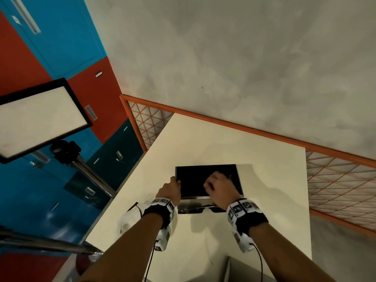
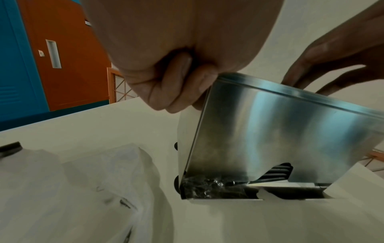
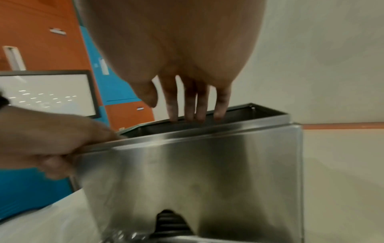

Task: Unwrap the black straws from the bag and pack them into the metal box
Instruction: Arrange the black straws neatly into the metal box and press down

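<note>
A shiny metal box (image 1: 240, 174) with an open dark top stands on the cream table (image 1: 203, 237). My left hand (image 1: 176, 183) grips its left rim, fingers curled round the corner (image 2: 180, 88). My right hand (image 1: 213, 183) hangs over the open top. Its straight fingers (image 3: 195, 111) reach down past the near rim into the box (image 3: 207, 172). Black straws (image 2: 278, 171) show through a cut-out low in the front wall, also seen in the right wrist view as black straws (image 3: 168, 220). The emptied clear plastic bag (image 2: 93, 189) lies crumpled left of the box.
Crinkled clear wrap (image 2: 207, 185) sits in the box's bottom tray. An orange wire-mesh fence (image 1: 335, 190) borders the table's far and right sides. A light panel on a tripod (image 1: 38, 119) stands left, before blue and red lockers. A grey object (image 1: 244, 267) lies at the table's near edge.
</note>
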`<state>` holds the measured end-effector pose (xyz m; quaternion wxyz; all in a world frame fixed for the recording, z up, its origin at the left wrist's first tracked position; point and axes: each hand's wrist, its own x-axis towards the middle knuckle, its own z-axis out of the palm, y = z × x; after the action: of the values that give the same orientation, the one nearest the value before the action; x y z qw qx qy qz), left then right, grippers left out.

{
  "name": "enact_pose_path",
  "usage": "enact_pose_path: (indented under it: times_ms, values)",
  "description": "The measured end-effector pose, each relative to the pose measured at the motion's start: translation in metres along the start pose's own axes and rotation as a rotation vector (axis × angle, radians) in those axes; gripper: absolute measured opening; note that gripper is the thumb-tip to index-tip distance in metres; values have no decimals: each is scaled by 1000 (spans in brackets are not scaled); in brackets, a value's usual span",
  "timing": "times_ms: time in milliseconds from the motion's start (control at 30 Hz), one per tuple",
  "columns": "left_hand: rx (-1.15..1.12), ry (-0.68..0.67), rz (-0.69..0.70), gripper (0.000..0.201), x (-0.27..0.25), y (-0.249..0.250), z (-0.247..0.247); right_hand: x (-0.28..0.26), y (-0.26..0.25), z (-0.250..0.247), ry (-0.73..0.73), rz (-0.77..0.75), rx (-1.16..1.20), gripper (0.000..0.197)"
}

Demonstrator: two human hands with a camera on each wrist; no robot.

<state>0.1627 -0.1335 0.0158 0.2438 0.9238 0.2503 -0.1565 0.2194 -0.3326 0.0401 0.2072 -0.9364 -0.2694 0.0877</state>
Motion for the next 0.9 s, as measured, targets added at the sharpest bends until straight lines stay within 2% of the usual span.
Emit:
enact_pose_path:
  times_ms: [67,133,233,300,367,433,700,900]
  values:
    - [-1,-2,1,41,0,0,0,4,13,-19,178,136,-10,21]
    - [8,5,0,39,0,1,-1,5,29,-32,255,351,17,22]
    - [34,3,-8,37,-1,2,-1,9,53,-38,172,702,375,31]
    - [48,-2,-9,34,-3,3,-2,13,61,-32,10,801,478,38]
    - [64,-13,-14,31,-3,5,-3,14,66,-22,-87,747,401,46]
    - [79,-28,-26,28,-4,7,-5,12,67,-13,-70,694,337,47]
    - [116,-107,8,28,-4,2,-9,5,64,-17,-111,619,98,26]
    - [166,-69,25,27,-27,-7,7,-26,61,-13,-128,598,33,24]
